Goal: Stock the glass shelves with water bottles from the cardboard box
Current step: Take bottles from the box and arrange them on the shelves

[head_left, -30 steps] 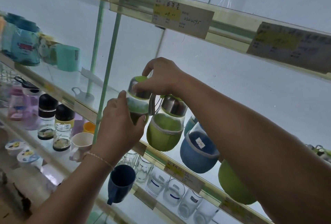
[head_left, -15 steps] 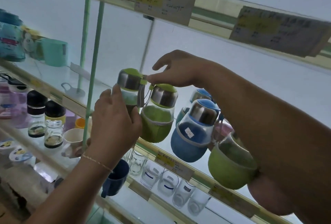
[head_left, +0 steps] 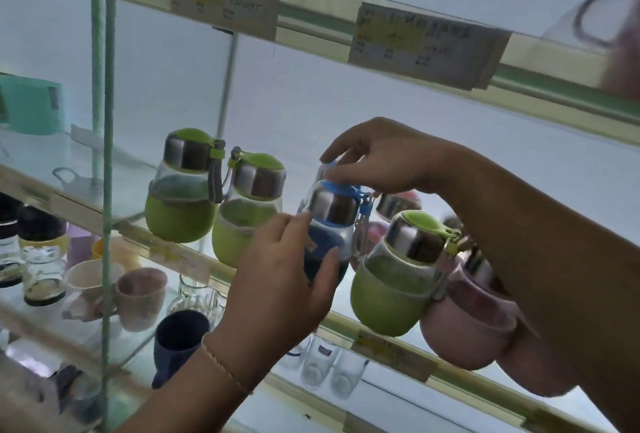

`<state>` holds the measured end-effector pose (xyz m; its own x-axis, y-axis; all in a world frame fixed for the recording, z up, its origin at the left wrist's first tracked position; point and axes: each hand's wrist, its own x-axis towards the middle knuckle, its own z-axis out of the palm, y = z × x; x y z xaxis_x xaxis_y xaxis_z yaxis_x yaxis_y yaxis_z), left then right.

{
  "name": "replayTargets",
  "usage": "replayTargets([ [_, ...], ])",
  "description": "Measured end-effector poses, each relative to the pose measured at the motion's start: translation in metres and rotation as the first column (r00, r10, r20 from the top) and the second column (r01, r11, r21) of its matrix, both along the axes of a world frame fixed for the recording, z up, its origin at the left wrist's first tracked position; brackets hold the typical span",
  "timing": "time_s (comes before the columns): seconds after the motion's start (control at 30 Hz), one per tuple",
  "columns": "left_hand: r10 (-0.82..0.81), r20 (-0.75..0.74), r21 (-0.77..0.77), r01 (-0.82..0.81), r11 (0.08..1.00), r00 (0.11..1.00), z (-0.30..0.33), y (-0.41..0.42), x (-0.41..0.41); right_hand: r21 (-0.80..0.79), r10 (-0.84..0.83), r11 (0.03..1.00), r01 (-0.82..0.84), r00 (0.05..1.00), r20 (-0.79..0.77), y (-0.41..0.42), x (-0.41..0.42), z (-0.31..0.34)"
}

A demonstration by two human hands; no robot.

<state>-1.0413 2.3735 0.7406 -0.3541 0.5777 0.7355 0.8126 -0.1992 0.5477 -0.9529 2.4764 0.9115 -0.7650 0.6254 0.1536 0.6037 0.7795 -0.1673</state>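
Blue bottle (head_left: 330, 224): our left hand (head_left: 287, 280) wraps its body, right hand (head_left: 377, 159) pinches the cap; we should seat it level between the green bottles (head_left: 214, 197).

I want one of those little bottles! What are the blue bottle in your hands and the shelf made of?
The blue bottle looks like clear glass or plastic, since you can see through its shoulder. Its cap collar is shiny, probably metal, and the matte blue sleeve around the bottom looks rubbery. The shelf looks like glass: you can see the cups below through it.
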Motion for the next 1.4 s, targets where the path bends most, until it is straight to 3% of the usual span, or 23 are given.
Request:
replayTargets([
  [0.17, 0.047, 0.006, -0.044, -0.046, 0.998, 0.999, -0.009, 0.006, 0.010, -0.063, 0.049, 0.997, -0.041, 0.990, 0.132, -0.006, 0.011, -0.003],
  [0.37, 0.091, 0.028, -0.074, -0.089, 0.993, 0.995, -0.016, 0.008, 0.016, -0.017, 0.050, 0.999, -0.048, 0.984, 0.173, -0.003, 0.010, -0.017],
  [0.67, 0.142, 0.050, -0.083, -0.137, 0.987, 0.989, -0.014, 0.003, 0.029, -0.029, 0.058, 0.998, -0.062, 0.993, -0.103, -0.009, 0.017, -0.029],
  [0.9, 0.215, 0.055, 0.004, -0.216, 0.976, 0.975, -0.002, -0.019, 0.052, -0.039, 0.045, 0.997, -0.068, 0.907, -0.419, -0.039, 0.043, -0.007],
  [1.1, 0.302, 0.050, 0.021, -0.303, 0.953, 0.952, 0.008, -0.048, 0.084, -0.122, -0.015, 0.991, -0.051, 0.873, -0.488, -0.068, 0.074, -0.009],
  [1.3, 0.214, 0.116, 0.022, -0.218, 0.976, 0.970, 0.005, -0.066, 0.124, -0.132, -0.012, 0.990, -0.045, 0.918, -0.396, -0.089, 0.123, -0.007],
  [1.4, 0.015, 0.241, 0.120, -0.045, 0.992, 0.971, 0.008, -0.075, 0.152, -0.160, 0.019, 0.984, -0.078, 0.940, -0.341, -0.091, 0.156, -0.004],
])
